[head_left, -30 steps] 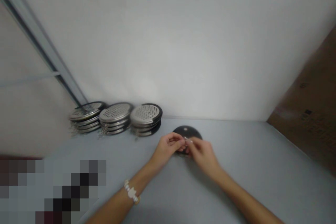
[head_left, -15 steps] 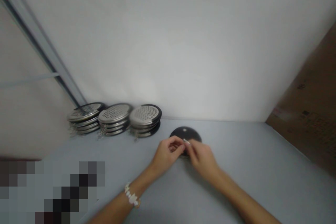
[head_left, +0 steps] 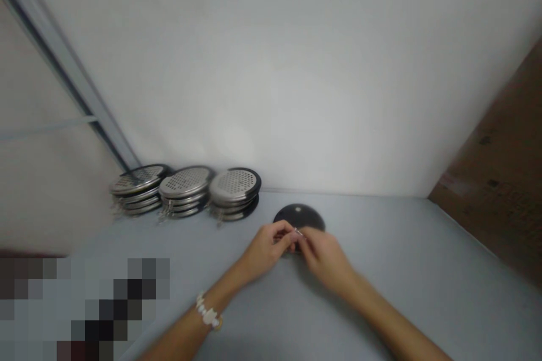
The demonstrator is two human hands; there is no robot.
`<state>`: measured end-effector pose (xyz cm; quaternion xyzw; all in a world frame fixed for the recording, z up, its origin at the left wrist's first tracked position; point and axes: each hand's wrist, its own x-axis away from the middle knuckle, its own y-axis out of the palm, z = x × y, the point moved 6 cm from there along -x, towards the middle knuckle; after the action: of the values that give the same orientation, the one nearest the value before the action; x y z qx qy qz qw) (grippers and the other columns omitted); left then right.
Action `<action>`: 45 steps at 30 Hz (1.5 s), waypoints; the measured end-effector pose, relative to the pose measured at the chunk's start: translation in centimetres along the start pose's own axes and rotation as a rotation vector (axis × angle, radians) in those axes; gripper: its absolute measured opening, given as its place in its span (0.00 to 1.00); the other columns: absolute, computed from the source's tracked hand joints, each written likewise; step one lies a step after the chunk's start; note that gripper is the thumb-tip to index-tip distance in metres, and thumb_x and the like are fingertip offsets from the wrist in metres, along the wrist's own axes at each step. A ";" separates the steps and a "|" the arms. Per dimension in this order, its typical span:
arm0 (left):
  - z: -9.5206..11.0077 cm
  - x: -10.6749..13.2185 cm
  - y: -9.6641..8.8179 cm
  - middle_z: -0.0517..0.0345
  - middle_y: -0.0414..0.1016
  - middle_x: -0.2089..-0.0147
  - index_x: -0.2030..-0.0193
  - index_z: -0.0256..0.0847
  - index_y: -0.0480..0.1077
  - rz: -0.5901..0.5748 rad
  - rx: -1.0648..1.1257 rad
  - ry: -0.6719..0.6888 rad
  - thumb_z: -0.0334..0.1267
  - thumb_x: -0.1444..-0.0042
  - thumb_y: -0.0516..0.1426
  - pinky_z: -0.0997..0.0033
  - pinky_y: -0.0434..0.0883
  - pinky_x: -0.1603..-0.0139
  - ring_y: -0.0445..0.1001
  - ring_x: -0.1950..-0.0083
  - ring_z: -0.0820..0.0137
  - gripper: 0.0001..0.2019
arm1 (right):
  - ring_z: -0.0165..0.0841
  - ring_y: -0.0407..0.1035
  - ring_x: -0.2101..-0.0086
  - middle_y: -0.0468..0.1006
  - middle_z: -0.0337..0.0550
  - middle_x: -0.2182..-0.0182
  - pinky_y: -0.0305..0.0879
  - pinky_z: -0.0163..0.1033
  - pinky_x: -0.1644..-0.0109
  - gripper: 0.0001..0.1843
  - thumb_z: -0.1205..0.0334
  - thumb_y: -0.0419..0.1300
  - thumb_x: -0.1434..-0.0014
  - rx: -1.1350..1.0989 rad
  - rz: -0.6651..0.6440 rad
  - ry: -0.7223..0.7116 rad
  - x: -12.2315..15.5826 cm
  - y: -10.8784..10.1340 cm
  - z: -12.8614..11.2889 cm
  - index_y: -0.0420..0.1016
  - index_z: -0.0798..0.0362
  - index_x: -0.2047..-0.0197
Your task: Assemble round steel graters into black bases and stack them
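Note:
A round black disc (head_left: 299, 216) lies flat on the grey table (head_left: 402, 259), with a small pale spot near its far side. My left hand (head_left: 266, 249) and my right hand (head_left: 322, 256) meet over the disc's near edge. Fingers of both hands are pinched together around a tiny shiny metal piece (head_left: 298, 232) held between them. What the piece is cannot be made out. A white bead bracelet (head_left: 208, 312) sits on my left wrist.
Three short stacks of round perforated metal discs with dark rims (head_left: 186, 189) stand against the white wall at the back left. A brown cardboard box (head_left: 495, 180) rises at the right. A pixelated patch covers the lower left corner.
Both hands have drawn slightly toward me and left, staying pinched on the small metal piece over the disc. The disc and stacks have not moved.

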<state>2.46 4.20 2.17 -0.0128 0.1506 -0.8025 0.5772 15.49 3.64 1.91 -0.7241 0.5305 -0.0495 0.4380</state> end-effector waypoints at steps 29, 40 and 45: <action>1.4 0.6 -0.2 0.55 0.82 0.68 0.65 0.38 0.80 0.176 -0.332 0.190 0.32 0.45 0.60 0.74 0.72 0.65 0.77 0.69 0.69 0.06 | 0.33 0.71 0.72 0.77 0.42 0.72 0.59 0.34 0.66 0.15 0.61 0.48 0.31 -0.107 0.079 0.084 0.2 -0.1 0.4 0.72 0.52 0.65; 1.4 0.8 -0.1 0.55 0.82 0.69 0.65 0.38 0.79 0.170 -0.346 0.207 0.32 0.45 0.59 0.74 0.72 0.66 0.77 0.69 0.69 0.06 | 0.34 0.72 0.70 0.78 0.43 0.70 0.61 0.34 0.64 0.13 0.64 0.47 0.32 -0.036 0.073 0.056 0.2 0.2 0.5 0.72 0.52 0.64; 1.2 0.8 -0.1 0.56 0.82 0.68 0.66 0.39 0.79 0.193 -0.360 0.222 0.32 0.45 0.59 0.74 0.73 0.65 0.77 0.70 0.70 0.06 | 0.34 0.72 0.70 0.78 0.44 0.70 0.61 0.34 0.65 0.14 0.64 0.46 0.31 -0.040 0.070 0.067 0.4 0.6 0.6 0.71 0.52 0.63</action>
<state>2.37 3.15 3.22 -0.0128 0.3545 -0.7002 0.6196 15.57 3.65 1.01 -0.7117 0.5708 -0.0478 0.4068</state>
